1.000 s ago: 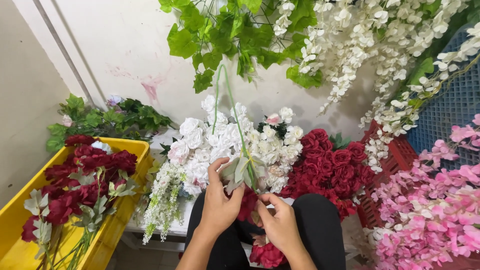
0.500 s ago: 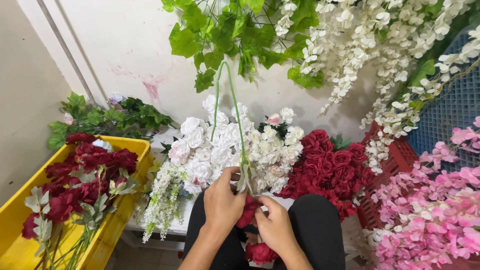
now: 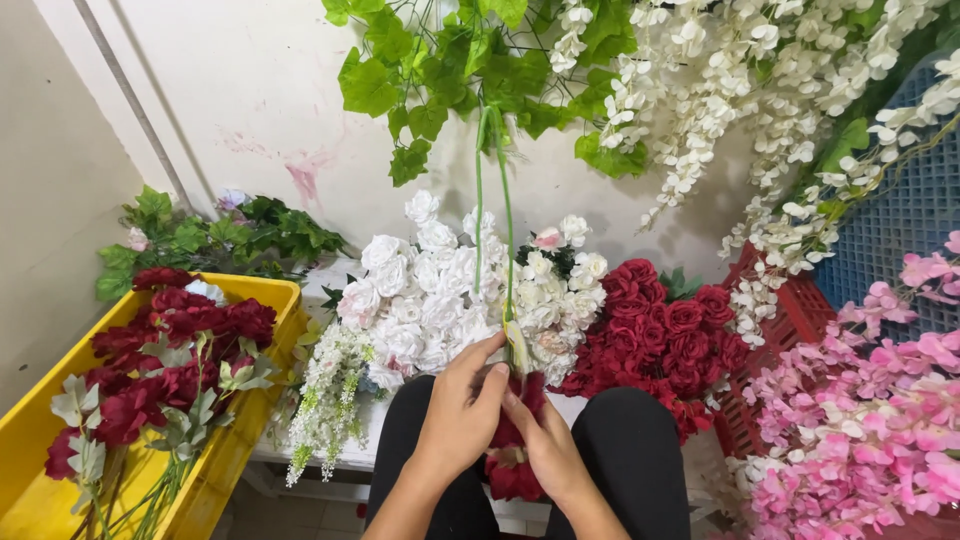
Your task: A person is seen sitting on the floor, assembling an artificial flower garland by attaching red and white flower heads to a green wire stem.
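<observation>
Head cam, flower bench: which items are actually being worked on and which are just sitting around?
In hand:
- left hand and right hand, both gripping the green stems
- dark red flower under the hands

Lying about:
- yellow crate of red roses
- white flower bunch
- red rose bunch
- pink blossoms
- hanging white blossoms

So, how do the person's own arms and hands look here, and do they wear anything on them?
Both forearms are bare: no sleeves reach into the picture. The left hand and the right hand have no gloves, and no rings, watch or bracelets show. The fingernails are short and unpainted. The upper arms are out of view.
</observation>
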